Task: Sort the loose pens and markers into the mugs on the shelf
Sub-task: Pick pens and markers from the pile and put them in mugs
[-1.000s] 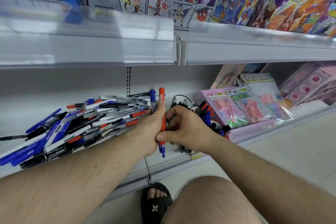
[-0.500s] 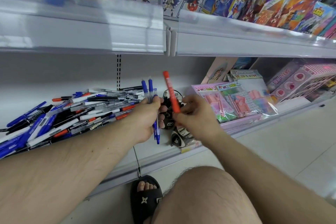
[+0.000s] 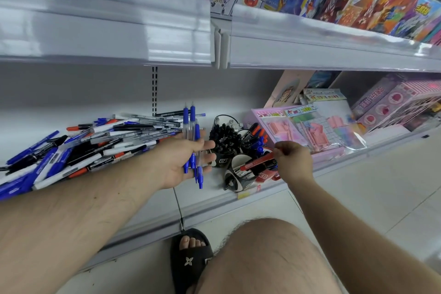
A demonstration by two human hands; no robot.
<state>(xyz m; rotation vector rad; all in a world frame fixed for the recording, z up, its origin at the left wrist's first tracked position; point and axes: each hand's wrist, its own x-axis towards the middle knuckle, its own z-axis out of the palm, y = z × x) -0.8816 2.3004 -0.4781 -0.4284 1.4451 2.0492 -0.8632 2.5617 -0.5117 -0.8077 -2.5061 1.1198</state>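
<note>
A heap of loose pens and markers (image 3: pixel 78 148), blue, black, red and white, covers the left of the lower shelf. My left hand (image 3: pixel 181 160) lies palm up with three blue pens (image 3: pixel 193 148) across its straight fingers. To its right stand several mugs: one full of black pens (image 3: pixel 225 138), one with blue and red pens (image 3: pixel 255 138), and a front mug (image 3: pixel 238 174) tilted toward me. My right hand (image 3: pixel 293 160) pinches a red marker (image 3: pixel 259 162), whose tip sits at the front mug's mouth.
Pink stationery packs (image 3: pixel 307 131) lie right of the mugs. An upper shelf edge (image 3: pixel 143 40) with toy boxes overhangs. The lower shelf's front lip (image 3: pixel 214 205) runs below my hands. My knee (image 3: pixel 265 258) and a sandalled foot (image 3: pixel 191 258) are on the tiled floor.
My right hand pulled the red marker out of the left hand's bundle and lowered it to the front mug. My left hand opened palm up, blue pens lying across it.
</note>
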